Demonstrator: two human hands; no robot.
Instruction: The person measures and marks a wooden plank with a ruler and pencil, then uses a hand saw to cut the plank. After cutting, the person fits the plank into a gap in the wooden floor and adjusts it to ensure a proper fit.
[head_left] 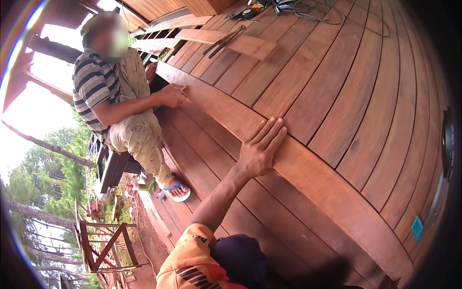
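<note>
My left hand (260, 151) lies palm down, fingers stretched out, on a long reddish-brown wooden board (308, 166). That board runs along the edge between the upper deck planks (327, 106) and the lower planks (211, 164). At the board's near right end only a dark bit of my right hand (389, 282) shows, by the bottom edge; its fingers are too hidden to read. A co-worker's hand (173, 95) reaches over the board's far end. The co-worker (110, 91) wears a striped shirt and sits beside it.
Long-handled pincers (224, 42) lie across a short loose plank (250, 45) on the upper deck. Tools and a cable (313, 12) lie farther back. A teal piece (417, 228) rests at the right. At left, below the deck, stands a wooden frame (103, 245) on reddish ground.
</note>
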